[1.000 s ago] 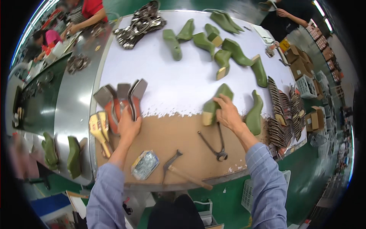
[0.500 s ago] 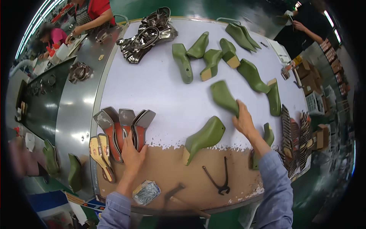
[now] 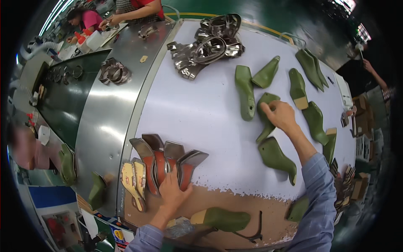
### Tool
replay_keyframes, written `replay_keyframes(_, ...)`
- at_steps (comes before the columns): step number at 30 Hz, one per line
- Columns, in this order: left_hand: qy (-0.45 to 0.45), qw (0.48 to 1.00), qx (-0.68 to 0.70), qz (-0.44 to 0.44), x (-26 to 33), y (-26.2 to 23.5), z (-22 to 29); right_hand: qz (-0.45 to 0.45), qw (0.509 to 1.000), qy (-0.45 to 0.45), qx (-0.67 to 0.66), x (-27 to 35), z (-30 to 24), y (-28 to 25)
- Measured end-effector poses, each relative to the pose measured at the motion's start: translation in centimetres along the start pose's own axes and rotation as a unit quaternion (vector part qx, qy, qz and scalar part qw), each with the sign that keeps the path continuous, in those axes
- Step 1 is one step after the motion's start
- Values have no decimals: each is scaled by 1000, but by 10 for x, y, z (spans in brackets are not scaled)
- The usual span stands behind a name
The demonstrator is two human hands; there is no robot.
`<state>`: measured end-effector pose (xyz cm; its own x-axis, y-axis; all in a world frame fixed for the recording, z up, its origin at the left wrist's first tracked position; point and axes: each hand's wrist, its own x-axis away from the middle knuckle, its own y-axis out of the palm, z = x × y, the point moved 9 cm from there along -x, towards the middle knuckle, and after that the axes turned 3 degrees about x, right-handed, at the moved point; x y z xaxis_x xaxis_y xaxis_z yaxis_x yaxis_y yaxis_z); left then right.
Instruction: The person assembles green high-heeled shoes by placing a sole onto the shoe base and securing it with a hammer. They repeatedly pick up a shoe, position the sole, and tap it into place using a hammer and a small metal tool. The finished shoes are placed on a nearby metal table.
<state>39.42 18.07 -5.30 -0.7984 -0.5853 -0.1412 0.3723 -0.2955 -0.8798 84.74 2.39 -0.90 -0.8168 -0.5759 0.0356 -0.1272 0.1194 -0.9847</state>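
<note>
My right hand is closed round a green shoe last, which hangs over or touches the white sheet; the fingers partly hide it. Just below it, another green last lies on its side. My left hand is at a cluster of shoe insoles, reddish-brown with flared grey ends, its fingers and thumb on either side of the rightmost ones. Beside them lie two yellowish insoles. A green last with a tan end lies near the front edge, partly over the pliers.
Several more lasts spread to the right. A pile of shiny dark straps sits at the back. A metal ledge runs along the left, with a person beyond it. Striped shoe parts stand at the right.
My view has swung, shifting the scene rightward and down. My right hand has let go of one last and taken hold of another. The tan-ended last has come closer to the front edge.
</note>
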Motion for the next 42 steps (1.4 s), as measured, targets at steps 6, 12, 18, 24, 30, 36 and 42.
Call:
replay_keyframes(6, 54, 998, 22, -8, -8, -6, 15, 201, 960, 181, -68, -166, 98, 3)
replay_keyframes(12, 34, 999, 21, -13, -4, -8, 3, 152, 974, -92, -140, -114, 5, 41)
replay_keyframes(18, 18, 999, 36, -23, 10, -6, 2, 58, 952, -128, -272, 60, -63, 44)
replay_keyframes(24, 16, 993, 97, -61, 33, -20, 13, -9, 965, -263, -9, 195, -108, -9)
replay_keyframes(30, -103, 940, 311, 98, 46, -63, -24, -335, 863, -378, -8, 324, -103, 11)
replay_keyframes(36, -152, 773, 569, 235, 59, -167, -30, -238, 905, -342, 89, 355, -77, 39)
replay_keyframes(42, -267, 685, 678, 3, 164, -127, 2, -10, 978, -69, -195, 388, -113, -68)
